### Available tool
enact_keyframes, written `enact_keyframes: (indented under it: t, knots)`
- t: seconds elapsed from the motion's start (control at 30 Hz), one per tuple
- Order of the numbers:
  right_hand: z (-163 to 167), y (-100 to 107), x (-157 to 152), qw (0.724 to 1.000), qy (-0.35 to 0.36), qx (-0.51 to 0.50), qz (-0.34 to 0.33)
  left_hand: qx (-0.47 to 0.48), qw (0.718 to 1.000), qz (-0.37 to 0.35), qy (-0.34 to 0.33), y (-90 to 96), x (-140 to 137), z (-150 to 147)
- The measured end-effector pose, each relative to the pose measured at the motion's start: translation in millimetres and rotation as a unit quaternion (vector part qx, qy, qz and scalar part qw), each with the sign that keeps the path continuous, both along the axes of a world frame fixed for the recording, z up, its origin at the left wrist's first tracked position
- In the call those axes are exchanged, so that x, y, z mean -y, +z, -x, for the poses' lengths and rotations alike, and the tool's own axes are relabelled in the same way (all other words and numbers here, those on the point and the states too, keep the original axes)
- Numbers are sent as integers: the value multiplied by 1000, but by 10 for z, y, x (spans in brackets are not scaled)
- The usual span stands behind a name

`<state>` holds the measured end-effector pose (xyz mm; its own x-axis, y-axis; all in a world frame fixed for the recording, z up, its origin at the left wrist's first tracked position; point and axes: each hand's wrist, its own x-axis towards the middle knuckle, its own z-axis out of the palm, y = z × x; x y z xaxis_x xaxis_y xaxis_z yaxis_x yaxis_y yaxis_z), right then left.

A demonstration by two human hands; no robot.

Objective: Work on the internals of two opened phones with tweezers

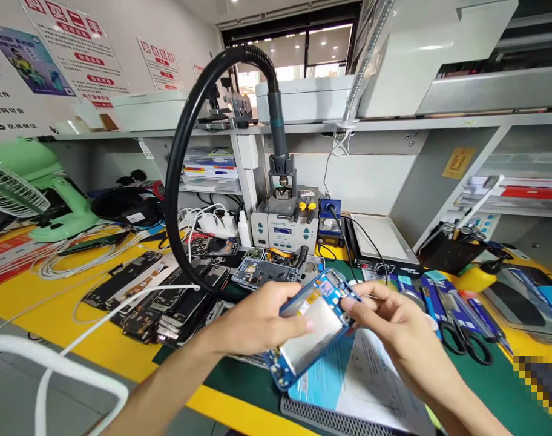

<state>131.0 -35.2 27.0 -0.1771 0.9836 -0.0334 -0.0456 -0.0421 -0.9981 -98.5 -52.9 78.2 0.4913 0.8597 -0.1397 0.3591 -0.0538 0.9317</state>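
Note:
A blue phone frame (319, 330) with its inside bared is held up, tilted, over the bench. My left hand (269, 321) grips its left side, the thumb lying across the silvery inner plate. At the frame's upper right end, my right hand (389, 315) has its thumb and fingers closed on the edge near the small boards; whether a small part is between them is hidden. Under the frame lies a blue and white printed sheet (362, 375) on a grey perforated pad (339, 421). Behind it is another opened phone (262, 272).
Stacked phone parts (167, 297) lie left, crossed by white cables. A black hose (174, 181) arches over a hot-air station (282, 227). Black-handled scissors (466, 342) and blue packets lie right, near a flat heating plate (380, 236). A green fan (53, 194) stands far left.

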Motion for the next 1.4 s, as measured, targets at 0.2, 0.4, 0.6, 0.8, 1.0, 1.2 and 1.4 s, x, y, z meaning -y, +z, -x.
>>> enact_keyframes:
  t: [0.2, 0.4, 0.6, 0.8, 1.0, 1.2, 1.4]
  knots:
    - [235, -206, 112, 988, 81, -37, 129, -154, 981, -62, 104, -134, 270, 222]
    - [382, -271, 215, 978, 142, -14, 155, -281, 942, -142, 119, -410, 552, 349]
    - [230, -229, 95, 991, 71, 91, 74, -379, 913, -146, 40, -462, 484, 867]
    - [540, -137, -336, 979, 40, 172, 99, -378, 899, -222, 1, -551, 297, 1060]
    - [875, -218, -737, 977, 2, 165, 133, -380, 883, -275, -20, -579, 216, 1129]
    - [842, -273, -720, 990, -12, 62, 129, -409, 856, -316, 21, -793, 221, 1239]
    - [527, -191, -667, 996, -21, -16, 86, -395, 855, -329, 66, -847, 300, 1268]
